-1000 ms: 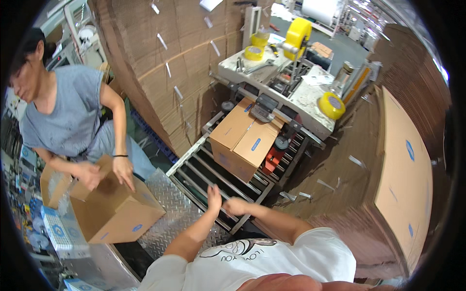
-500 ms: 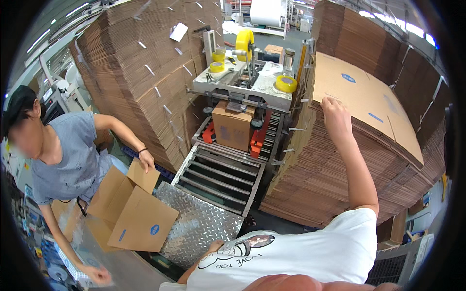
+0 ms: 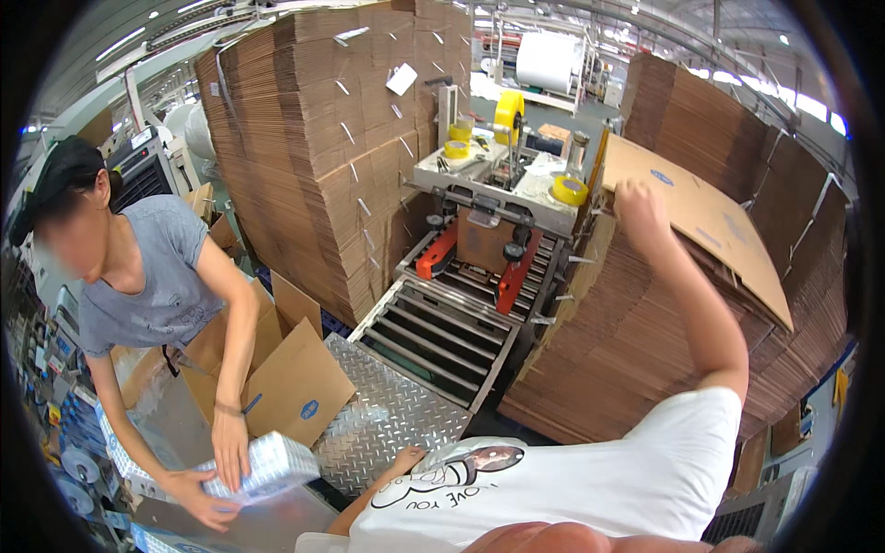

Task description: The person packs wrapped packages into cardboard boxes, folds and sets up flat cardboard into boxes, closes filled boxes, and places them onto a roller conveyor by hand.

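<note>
A person in a white printed T-shirt looks down at a grey metal roller conveyor [image 3: 442, 336] that leads into a carton-sealing machine. Their right hand [image 3: 639, 205] is raised to the right of the conveyor, fingers curled over the near edge of a flat brown corrugated cardboard sheet [image 3: 710, 217], the top one on a tall stack of flattened cartons [image 3: 636, 350]; the fingertips are hidden behind the sheet's edge, so how firm the hold is cannot be made out. Their left hand [image 3: 406, 458] shows only as a small part just below the conveyor, over a diamond-pattern steel plate [image 3: 387, 405], mostly covered by the shirt; whether its fingers are open or closed cannot be told. Inside the machine, beyond the conveyor, a closed brown cardboard box [image 3: 486, 241] sits between orange side guides, partly hidden by the frame. Yellow tape rolls [image 3: 569, 190] rest on the machine's top. Left of the conveyor, a second person in a grey T-shirt bends over an open brown carton [image 3: 277, 378] and presses both hands on a white plastic-wrapped pack [image 3: 263, 465]. Another high wall of flattened cartons [image 3: 323, 157] rises behind.
</note>
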Action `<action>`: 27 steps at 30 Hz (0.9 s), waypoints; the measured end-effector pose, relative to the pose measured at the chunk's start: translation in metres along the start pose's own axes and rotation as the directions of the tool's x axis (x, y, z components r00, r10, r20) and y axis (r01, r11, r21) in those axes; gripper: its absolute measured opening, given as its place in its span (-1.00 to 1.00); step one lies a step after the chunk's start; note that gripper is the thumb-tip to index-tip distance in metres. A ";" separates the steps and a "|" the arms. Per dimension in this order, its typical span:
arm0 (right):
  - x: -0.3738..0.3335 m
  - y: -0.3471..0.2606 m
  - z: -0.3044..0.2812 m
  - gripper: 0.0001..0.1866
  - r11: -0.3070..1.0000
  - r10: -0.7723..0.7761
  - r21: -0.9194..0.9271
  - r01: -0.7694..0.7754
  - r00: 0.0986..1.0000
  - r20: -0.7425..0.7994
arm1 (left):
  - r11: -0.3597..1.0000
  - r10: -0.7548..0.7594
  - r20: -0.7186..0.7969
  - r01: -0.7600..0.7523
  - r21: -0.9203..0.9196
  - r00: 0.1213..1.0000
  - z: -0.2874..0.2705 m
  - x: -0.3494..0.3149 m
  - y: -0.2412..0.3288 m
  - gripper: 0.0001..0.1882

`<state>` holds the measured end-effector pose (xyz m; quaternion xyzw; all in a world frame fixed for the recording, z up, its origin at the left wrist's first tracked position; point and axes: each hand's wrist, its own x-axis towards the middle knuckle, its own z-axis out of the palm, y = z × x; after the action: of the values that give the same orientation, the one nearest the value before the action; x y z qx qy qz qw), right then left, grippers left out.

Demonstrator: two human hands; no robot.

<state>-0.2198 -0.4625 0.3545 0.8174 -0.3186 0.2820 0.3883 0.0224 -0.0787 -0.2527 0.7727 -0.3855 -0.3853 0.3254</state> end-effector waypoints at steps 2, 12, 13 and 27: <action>-0.026 -0.034 -0.001 -0.81 0.995 -0.045 0.093 0.040 0.998 0.048 | 1.000 -0.014 0.012 0.014 -0.014 1.000 -0.003 -0.006 0.004 -0.50; -0.018 -0.043 0.031 -0.77 0.948 -0.236 -0.176 0.265 0.957 0.168 | 0.881 0.256 -0.240 -0.328 -0.340 0.936 -0.074 0.030 0.140 -0.66; -0.006 -0.048 0.012 -0.77 0.947 -0.246 -0.171 0.272 0.956 0.160 | 0.870 0.308 -0.304 -0.396 -0.293 0.902 -0.085 0.021 0.172 -0.62; 0.088 -0.120 -0.111 -0.43 0.507 -0.662 0.534 0.677 0.702 -0.262 | 0.234 0.136 -0.964 -0.953 -0.194 0.230 -0.235 -0.101 0.351 -0.83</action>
<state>-0.0987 -0.3390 0.4222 0.9505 0.1316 0.2044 0.1936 0.0590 -0.1171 0.1788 0.3604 -0.2541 0.0672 0.8950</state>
